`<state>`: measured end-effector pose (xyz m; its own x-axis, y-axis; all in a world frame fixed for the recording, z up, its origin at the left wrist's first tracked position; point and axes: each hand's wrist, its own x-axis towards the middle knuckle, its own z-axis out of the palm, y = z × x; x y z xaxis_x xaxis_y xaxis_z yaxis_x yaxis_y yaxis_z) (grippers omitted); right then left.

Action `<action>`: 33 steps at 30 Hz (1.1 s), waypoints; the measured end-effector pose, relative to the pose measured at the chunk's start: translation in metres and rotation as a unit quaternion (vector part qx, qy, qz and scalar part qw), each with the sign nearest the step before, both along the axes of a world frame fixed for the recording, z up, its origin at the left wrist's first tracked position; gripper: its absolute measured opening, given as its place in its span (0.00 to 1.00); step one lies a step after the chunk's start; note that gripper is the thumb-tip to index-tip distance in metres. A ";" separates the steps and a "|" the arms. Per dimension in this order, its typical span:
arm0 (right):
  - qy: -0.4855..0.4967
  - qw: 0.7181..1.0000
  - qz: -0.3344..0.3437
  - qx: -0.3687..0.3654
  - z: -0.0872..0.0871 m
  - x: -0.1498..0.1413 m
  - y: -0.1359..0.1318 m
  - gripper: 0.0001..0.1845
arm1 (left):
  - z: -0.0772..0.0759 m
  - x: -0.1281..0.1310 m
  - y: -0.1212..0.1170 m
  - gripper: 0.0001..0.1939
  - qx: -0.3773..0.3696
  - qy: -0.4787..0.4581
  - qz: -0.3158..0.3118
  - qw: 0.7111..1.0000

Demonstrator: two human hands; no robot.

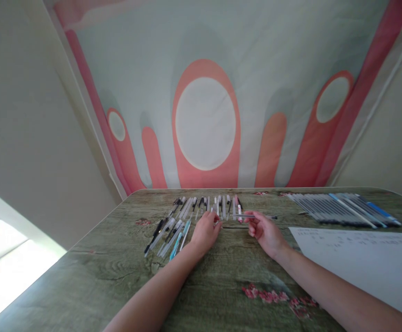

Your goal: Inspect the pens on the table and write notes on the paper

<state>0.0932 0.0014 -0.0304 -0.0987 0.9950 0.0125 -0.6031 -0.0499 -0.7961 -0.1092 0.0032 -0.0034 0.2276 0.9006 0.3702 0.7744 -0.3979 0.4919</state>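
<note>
Paper (363, 272) with handwriting lies on the worktop (111, 272). Left of the paper, the right hand (266, 233) has its fingers narrowed around a slim pen (272, 217), held roughly level above the worktop. Farther left of the paper, the left hand (206, 231) has bent fingers near a spread of assorted pens (187, 208); whether they grip anything, I cannot tell. Just beyond the paper, gray pens (313, 208) lie side by side, a blue pen (382, 212) near their right end.

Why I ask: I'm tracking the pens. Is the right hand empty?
No, the right hand holds a slim pen with a dark end.
</note>
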 end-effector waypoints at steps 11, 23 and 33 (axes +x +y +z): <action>0.001 1.000 -0.007 -0.007 0.002 0.000 -0.002 0.11 | -0.005 0.004 -0.005 0.06 -0.016 0.034 -0.020 0.999; 0.016 1.000 -0.008 -0.014 0.002 0.001 -0.002 0.10 | -0.005 0.011 -0.010 0.11 0.009 -0.010 -0.043 0.999; 0.019 1.000 0.009 -0.009 0.007 0.001 -0.004 0.10 | -0.016 0.027 -0.001 0.13 -0.159 -0.443 -0.041 0.881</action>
<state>0.0941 -0.0024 -0.0239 -0.1158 0.9933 -0.0008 -0.6313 -0.0742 -0.7720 -0.0825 0.0024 -0.0199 0.0458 0.9850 0.1666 0.0051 -0.1670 0.9859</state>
